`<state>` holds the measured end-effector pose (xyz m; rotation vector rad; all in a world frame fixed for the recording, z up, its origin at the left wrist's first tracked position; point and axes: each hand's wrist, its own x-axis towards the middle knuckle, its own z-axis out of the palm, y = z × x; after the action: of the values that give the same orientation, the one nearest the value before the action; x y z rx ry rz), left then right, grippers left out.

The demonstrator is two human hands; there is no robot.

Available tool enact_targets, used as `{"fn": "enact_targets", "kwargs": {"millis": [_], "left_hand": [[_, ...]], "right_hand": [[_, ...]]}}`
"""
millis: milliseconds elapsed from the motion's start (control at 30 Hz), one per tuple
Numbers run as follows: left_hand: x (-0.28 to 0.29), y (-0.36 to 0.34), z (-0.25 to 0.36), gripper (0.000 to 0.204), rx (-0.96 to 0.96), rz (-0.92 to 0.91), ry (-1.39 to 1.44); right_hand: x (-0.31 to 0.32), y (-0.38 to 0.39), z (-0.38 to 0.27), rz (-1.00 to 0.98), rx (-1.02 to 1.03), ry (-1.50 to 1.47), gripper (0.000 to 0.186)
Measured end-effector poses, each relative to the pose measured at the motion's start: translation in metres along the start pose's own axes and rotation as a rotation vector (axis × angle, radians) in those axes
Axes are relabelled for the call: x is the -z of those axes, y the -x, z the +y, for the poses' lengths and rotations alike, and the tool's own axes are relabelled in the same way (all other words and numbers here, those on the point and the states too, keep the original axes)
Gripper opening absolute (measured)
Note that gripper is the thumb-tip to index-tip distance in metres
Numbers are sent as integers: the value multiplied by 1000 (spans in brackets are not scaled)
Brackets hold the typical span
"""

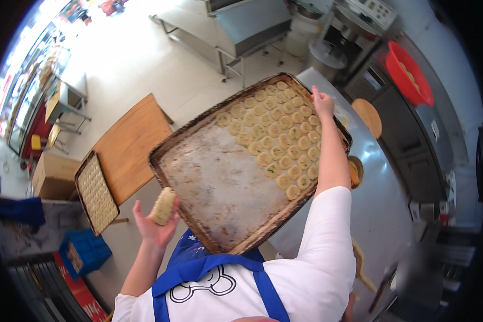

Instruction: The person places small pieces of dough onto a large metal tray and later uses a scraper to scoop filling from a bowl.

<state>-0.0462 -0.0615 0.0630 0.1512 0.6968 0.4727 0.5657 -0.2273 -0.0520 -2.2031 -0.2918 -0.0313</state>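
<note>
A large dark-rimmed baking tray [204, 172] is tilted in front of me. Round, flat pieces of dough with green flecks [276, 131] cover its far and right part in close rows; the near left part is bare, stained metal. My right hand [322, 103] is closed on the tray's far right rim. Beside the tray's left rim, my left hand [156, 228] holds a short, pale yellow dough roll [164, 206] between thumb and fingers, palm up. Whether my left fingers also touch the rim, I cannot tell.
A wooden table [126, 147] stands to the left, with a second filled tray [96, 193] at its edge. Below it is a blue crate [85, 251]. On the right runs a steel worktable [378, 204]; a red basin [408, 72] and a round wooden board [367, 118] are beyond it.
</note>
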Motion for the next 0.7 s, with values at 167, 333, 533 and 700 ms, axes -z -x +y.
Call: {"fn": "enact_targets", "kwargs": {"millis": [167, 333, 533, 700], "left_hand": [[28, 1, -29, 84, 110, -2, -39], [13, -12, -21, 78, 83, -127, -28], [-13, -29, -29, 71, 493, -226, -125], [-1, -49, -38, 66, 774, -198, -223]], "right_hand": [[-15, 28, -29, 62, 82, -136, 54], [-24, 163, -93, -157, 482, -196, 26], [-1, 356, -117, -708, 169, -756, 25], [11, 425, -120, -861, 110, -699, 43]]}}
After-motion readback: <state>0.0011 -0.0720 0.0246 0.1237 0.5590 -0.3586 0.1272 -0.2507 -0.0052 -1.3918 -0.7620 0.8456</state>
